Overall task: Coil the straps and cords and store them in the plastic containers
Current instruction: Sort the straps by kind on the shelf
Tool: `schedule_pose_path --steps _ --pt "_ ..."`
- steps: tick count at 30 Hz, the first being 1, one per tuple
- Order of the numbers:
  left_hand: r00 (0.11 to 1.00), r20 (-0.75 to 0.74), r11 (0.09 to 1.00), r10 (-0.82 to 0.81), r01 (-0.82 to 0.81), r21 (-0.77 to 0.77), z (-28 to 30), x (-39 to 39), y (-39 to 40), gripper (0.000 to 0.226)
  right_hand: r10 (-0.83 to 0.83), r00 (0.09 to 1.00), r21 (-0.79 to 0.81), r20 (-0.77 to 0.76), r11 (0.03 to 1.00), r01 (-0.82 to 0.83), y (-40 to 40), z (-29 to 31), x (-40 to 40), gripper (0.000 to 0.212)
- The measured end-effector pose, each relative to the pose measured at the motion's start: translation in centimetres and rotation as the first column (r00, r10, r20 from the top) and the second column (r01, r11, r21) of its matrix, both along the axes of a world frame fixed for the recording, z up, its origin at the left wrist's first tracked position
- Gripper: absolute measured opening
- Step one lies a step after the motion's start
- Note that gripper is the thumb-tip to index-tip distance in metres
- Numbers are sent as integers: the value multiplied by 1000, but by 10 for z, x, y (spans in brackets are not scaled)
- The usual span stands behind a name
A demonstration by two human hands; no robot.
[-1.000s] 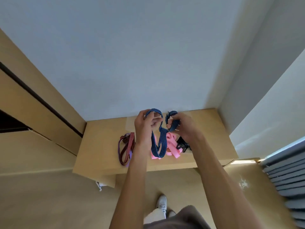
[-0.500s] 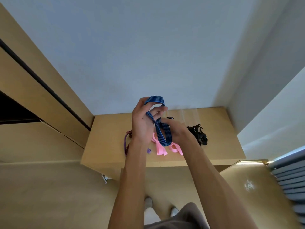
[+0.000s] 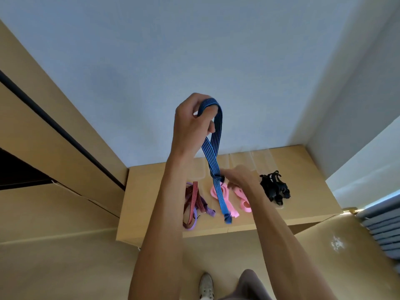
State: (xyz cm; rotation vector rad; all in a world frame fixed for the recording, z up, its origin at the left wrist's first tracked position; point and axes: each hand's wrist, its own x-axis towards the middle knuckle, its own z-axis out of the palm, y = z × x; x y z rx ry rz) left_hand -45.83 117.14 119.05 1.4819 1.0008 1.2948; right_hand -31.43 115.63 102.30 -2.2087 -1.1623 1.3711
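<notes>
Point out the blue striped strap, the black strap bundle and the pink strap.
blue striped strap (image 3: 211, 156): head view, taut middle length.
black strap bundle (image 3: 273, 188): head view, pile centre.
pink strap (image 3: 243, 198): head view, right loop.

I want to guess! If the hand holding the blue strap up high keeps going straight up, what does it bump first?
Probably nothing: above the left hand and its blue strap only bare wall shows, seemingly behind it.
</notes>
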Motion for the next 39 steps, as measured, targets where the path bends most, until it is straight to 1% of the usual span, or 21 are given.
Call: schedule_pose_path --steps 2,3,5,6,7,9,11,13,16,18,21,24,26,27,29,31,32,33,35,37,39 --pt "999 -27 999 -43 44 13 5 -5 11 8 -156 953 250 259 964 90 7 14 -11 55" --pt "997 -23 998 -68 69 15 7 -7 15 8 -244 946 377 215 914 150 12 23 -18 56" --pt "993 -9 993 -115 115 16 10 -10 21 9 -169 940 492 -295 817 301 23 42 -31 55" --pt "991 -3 991 -133 133 15 11 -11 23 9 -27 823 457 -568 821 342 27 50 -38 61" --pt "990 2 990 -143 143 14 12 -13 26 9 129 673 441 -729 840 317 28 54 -44 70" --pt "991 28 991 -134 134 11 15 -18 32 9 331 422 451 -844 864 224 26 53 -57 83" --pt "988 109 994 -105 106 -4 20 -28 40 7 406 310 457 -860 883 109 26 38 -67 89" --pt "972 218 996 -84 91 -20 24 -40 49 5 472 372 509 -800 861 2 25 29 -73 73" --pt "961 274 998 -51 61 -27 28 -55 58 5 495 643 519 -584 837 -173 28 33 -88 28" --pt "953 300 999 -27 31 -8 28 -61 59 7 442 784 540 -436 826 -165 32 38 -100 7" --pt "917 398 998 29 -47 37 22 -79 60 7 316 866 586 -388 809 -33 37 44 -104 11" --pt "832 489 964 262 -245 -100 -12 -113 63 11 189 806 575 -560 789 215 43 48 -89 9" --pt "758 456 875 466 -319 -363 -54 -128 57 12 162 783 595 -600 745 302 49 54 -80 22" --pt "766 360 802 533 -321 -504 -80 -130 53 12 177 784 610 -595 734 297 53 57 -78 26" --pt "901 83 676 425 -256 -691 -133 -124 43 6 220 761 607 -610 747 270 58 66 -80 29" --pt "999 -29 608 21 -35 -793 -176 -115 30 40 240 719 566 -652 785 251 60 72 -84 36" --pt "975 39 560 -217 158 -813 -192 -112 24 60 239 705 543 -668 805 241 59 74 -88 38" --pt "888 189 461 -419 388 -798 -205 -108 18 73 231 690 519 -686 820 241 59 73 -90 39" --pt "633 515 235 -579 734 -637 -225 -101 5 79 175 640 446 -748 847 289 57 69 -93 36" --pt "555 713 234 -428 830 -505 -237 -93 -2 92 103 534 337 -839 869 362 53 64 -94 22" --pt "488 861 364 -145 835 -412 -241 -80 -7 99 27 444 236 -896 875 422 50 56 -93 16"
